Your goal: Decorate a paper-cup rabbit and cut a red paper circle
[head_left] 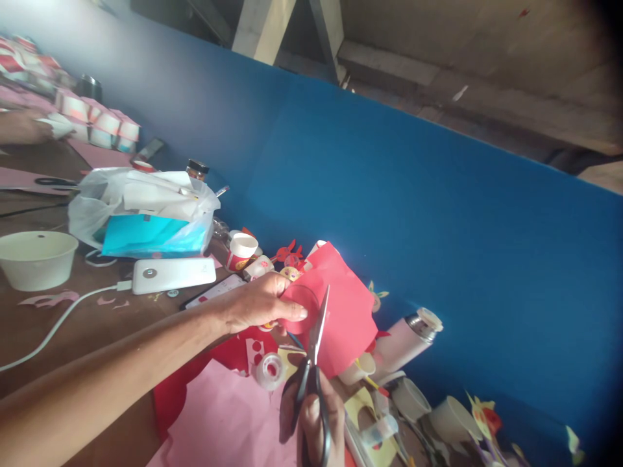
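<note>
My left hand (263, 301) pinches a sheet of red paper (348, 308) at its left side, thumb on top. A round outline shows on the paper under my thumb. My right hand (318, 412) grips black-handled scissors (317, 337), with fingers through the loops. The blades point up and away and overlap the red paper beside my left thumb; they look nearly closed. Below my left hand sits a roll of clear tape (270, 371). A pink paper sheet (228, 415) lies on the table under it, over darker red paper.
Left of my forearm are a white power bank (174, 275) with a cable, a white bowl (37, 259) and a plastic bag (146, 188). A pink flask (402, 344) and paper cups (411, 399) stand at right. A blue partition (389, 214) runs behind. Another person's hand (24, 126) is at far left.
</note>
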`<state>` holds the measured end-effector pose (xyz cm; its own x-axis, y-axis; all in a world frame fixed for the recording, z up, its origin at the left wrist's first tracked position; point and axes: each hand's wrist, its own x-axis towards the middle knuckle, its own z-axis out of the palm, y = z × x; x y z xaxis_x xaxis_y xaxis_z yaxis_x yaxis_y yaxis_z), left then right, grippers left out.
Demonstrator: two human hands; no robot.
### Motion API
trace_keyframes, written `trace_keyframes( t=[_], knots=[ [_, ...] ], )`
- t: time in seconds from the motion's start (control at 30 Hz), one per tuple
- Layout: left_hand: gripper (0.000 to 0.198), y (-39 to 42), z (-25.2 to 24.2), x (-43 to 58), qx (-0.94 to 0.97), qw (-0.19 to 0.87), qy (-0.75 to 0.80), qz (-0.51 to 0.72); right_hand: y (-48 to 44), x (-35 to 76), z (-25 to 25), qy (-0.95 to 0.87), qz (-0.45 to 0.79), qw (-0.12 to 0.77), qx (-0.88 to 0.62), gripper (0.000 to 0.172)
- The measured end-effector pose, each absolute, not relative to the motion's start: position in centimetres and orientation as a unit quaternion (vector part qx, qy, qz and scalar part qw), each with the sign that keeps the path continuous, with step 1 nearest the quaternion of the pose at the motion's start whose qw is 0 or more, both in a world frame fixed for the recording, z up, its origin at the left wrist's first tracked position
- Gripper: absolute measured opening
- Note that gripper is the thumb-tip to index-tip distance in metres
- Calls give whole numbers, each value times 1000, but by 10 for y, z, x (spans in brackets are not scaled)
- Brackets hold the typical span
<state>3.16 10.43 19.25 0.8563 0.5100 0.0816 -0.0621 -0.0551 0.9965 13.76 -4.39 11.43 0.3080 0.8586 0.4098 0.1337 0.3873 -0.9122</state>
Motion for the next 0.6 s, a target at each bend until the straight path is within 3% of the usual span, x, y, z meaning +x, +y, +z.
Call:
trace_keyframes(
  t=[0.6],
  knots=[
    [24,102,199,28,683,678,168,213,-44,137,115,-517,273,651,-484,54]
  ],
)
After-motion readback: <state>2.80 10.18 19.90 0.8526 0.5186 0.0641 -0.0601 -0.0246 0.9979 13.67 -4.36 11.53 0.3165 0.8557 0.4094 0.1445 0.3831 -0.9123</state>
